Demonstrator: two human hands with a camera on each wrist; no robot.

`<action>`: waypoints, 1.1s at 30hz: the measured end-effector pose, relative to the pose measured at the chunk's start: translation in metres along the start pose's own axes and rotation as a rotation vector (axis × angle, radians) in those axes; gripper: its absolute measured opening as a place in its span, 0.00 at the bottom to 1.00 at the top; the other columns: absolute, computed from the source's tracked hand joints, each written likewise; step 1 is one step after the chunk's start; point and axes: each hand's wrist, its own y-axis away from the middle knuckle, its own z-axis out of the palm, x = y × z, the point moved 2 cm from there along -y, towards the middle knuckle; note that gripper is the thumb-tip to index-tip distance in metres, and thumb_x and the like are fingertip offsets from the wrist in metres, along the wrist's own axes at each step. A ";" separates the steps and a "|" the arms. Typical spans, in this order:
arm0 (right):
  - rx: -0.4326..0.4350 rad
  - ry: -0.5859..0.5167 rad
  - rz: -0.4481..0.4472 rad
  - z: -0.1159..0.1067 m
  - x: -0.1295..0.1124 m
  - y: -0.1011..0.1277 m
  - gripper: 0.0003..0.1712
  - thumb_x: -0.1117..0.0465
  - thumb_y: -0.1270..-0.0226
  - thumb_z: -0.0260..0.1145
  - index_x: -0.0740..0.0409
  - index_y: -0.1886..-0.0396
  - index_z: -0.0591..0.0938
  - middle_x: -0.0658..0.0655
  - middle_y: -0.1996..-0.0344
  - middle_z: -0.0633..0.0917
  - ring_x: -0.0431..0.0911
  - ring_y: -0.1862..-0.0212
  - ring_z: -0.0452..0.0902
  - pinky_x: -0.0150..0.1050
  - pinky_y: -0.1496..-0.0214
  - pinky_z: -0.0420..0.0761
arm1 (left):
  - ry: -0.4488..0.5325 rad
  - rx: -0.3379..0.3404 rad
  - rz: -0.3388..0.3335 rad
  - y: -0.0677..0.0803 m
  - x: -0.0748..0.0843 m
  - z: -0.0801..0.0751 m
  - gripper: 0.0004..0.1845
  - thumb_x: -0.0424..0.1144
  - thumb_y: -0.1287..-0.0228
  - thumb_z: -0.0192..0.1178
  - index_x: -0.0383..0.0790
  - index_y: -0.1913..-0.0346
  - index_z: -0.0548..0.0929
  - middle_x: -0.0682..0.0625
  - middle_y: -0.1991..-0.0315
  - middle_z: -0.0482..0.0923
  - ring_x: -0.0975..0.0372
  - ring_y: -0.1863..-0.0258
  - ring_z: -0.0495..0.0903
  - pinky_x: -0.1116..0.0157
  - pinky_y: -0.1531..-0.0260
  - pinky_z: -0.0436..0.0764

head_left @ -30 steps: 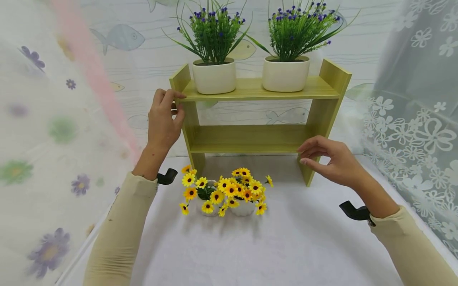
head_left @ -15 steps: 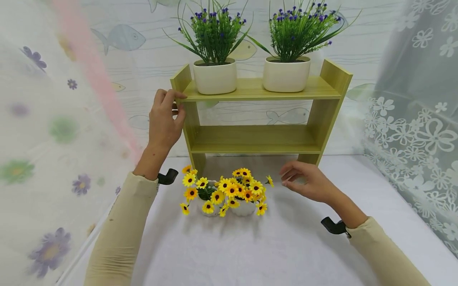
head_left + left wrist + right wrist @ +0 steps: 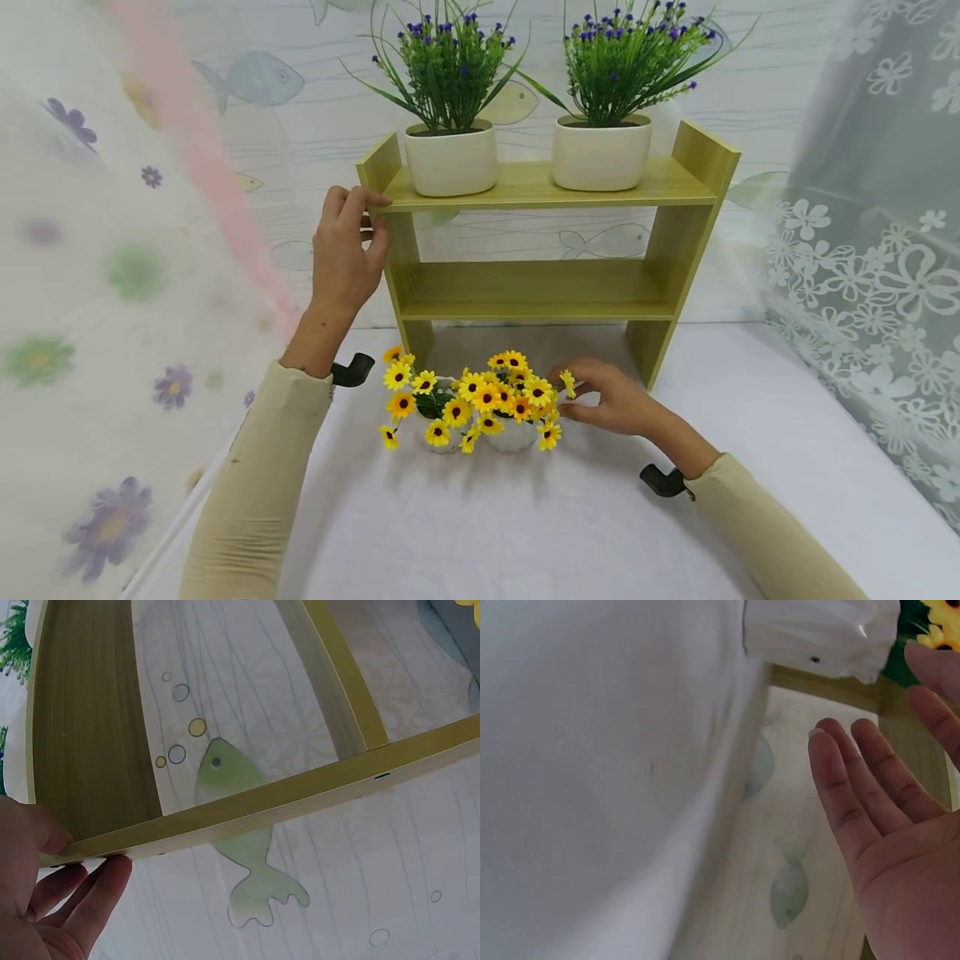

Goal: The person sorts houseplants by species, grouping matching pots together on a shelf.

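A light green wooden two-tier shelf (image 3: 525, 193) stands on a white cloth. My left hand (image 3: 358, 218) grips its left side panel near the top board; in the left wrist view the thumb and fingers (image 3: 90, 877) curl round the panel's edge (image 3: 285, 799). In front of the shelf sit two small white pots (image 3: 510, 437) of yellow flowers (image 3: 480, 398). My right hand (image 3: 579, 397) reaches in from the right, its fingertips at the blooms. In the right wrist view the fingers (image 3: 855, 787) are straight and hold nothing, close to a white pot (image 3: 821, 634).
Two white pots of purple-flowered plants (image 3: 450, 158) (image 3: 600, 154) stand on the top board. The lower board (image 3: 525, 292) carries nothing. Sheer flowered curtains hang at the left (image 3: 90, 292) and right (image 3: 870, 250). A fish-patterned backdrop (image 3: 247, 79) is behind.
My right hand left the shelf's right leg and moved down and left to the yellow flowers. The left hand kept its grip on the shelf.
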 end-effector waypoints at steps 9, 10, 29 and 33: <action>-0.051 -0.001 0.003 0.014 -0.001 -0.006 0.26 0.68 0.37 0.75 0.51 0.39 0.84 0.52 0.38 0.84 0.47 0.40 0.81 0.45 0.46 0.90 | -0.009 -0.004 0.007 -0.001 0.001 0.000 0.11 0.31 0.23 0.56 0.38 0.44 0.82 0.39 0.51 0.71 0.49 0.51 0.86 0.53 0.49 0.91; -0.054 0.000 0.016 0.015 -0.002 -0.007 0.27 0.69 0.38 0.75 0.51 0.38 0.84 0.52 0.38 0.84 0.47 0.40 0.81 0.44 0.46 0.90 | -0.009 -0.004 0.008 -0.001 0.001 0.000 0.11 0.31 0.23 0.56 0.38 0.44 0.82 0.39 0.51 0.71 0.49 0.51 0.86 0.53 0.49 0.91; -0.060 0.000 0.052 0.028 -0.006 -0.023 0.29 0.66 0.40 0.79 0.48 0.38 0.85 0.48 0.40 0.87 0.47 0.37 0.83 0.52 0.33 0.84 | -0.004 -0.003 0.002 0.000 0.002 -0.001 0.11 0.31 0.23 0.57 0.38 0.44 0.82 0.39 0.51 0.71 0.49 0.51 0.87 0.53 0.49 0.91; -0.051 0.018 0.056 0.029 -0.006 -0.023 0.29 0.66 0.40 0.79 0.49 0.38 0.85 0.48 0.42 0.88 0.46 0.40 0.84 0.51 0.36 0.86 | -0.015 -0.004 -0.001 0.000 0.001 -0.001 0.11 0.31 0.23 0.57 0.38 0.44 0.82 0.40 0.51 0.71 0.50 0.51 0.87 0.56 0.48 0.91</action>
